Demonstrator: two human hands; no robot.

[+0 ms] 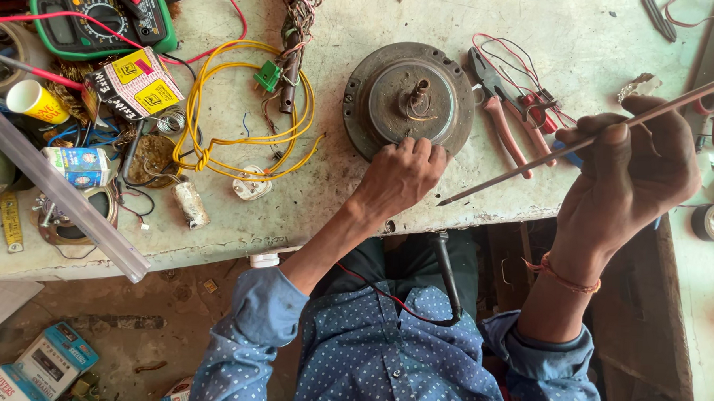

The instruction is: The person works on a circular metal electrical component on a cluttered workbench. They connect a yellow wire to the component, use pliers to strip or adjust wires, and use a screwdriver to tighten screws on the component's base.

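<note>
Left hand [397,177] rests palm-down with fingers curled; right hand [629,166] is raised, fingers pinched closed.

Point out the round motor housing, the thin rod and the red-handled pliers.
round motor housing [377,75]: head view, left rim.
thin rod [516,168]: head view, lower shaft.
red-handled pliers [508,133]: head view, handle.

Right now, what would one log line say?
left hand: on round motor housing | right hand: holding thin rod | pliers: beside housing

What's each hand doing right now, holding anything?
Left hand: fingers curled, resting on the rim of the round motor housing, not gripping it.
Right hand: closed around a thin metal rod.
</note>
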